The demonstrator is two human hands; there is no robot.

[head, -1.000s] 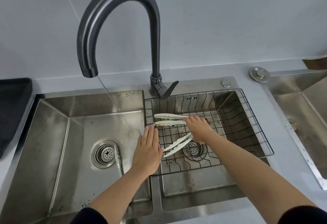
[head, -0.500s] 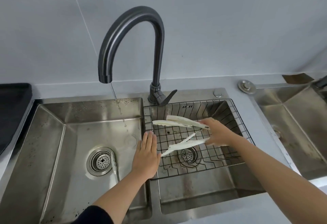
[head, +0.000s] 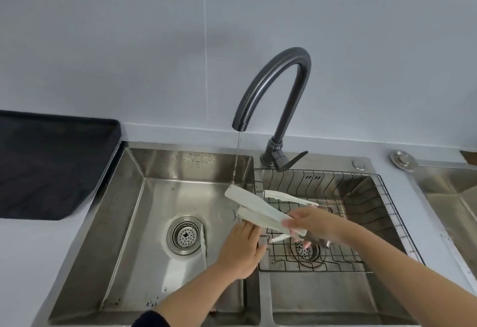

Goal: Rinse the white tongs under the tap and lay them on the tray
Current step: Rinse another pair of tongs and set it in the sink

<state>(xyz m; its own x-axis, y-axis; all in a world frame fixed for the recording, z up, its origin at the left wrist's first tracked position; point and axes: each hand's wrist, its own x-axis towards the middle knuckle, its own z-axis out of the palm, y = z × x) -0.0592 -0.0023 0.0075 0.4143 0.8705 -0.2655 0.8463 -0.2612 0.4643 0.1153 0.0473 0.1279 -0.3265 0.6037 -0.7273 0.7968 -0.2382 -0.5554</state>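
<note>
- Right hand (head: 318, 223): the fingers are curled round the right-hand end of the white tongs (head: 249, 199) and hold them above the divider between the two basins. The hand is motion-blurred, so individual fingers are hard to tell apart.
- White tongs: both arms point left and slightly toward the far side, with a narrow gap between them. The left tip of the upper arm reaches over the left basin (head: 124, 223), where the water stream (head: 237, 156) meets it.
- Left hand (head: 241, 249): palm down, fingers straight and together, gripping nothing. It rests at the divider on the near side of the tongs, its fingertips just beneath the lower arm.
- Tap (head: 286, 73): a dark grey gooseneck whose spout is turned over the right edge of the left basin. A thin stream runs from it.
- Tray (head: 51, 164): black with a raised rim. It lies on the counter (head: 38, 262) to the left of the sink, well apart from the tongs.
- Wire basket (head: 366, 192): seated in the right basin. A second white utensil (head: 291, 197) lies in it, partly hidden behind the right hand. Whether it is another pair of tongs cannot be told.
- Drain strainer (head: 184, 235): set in the floor of the left basin.
- Far right: a round metal fitting (head: 402, 160) on the counter beside a second steel sink (head: 449, 197).
</note>
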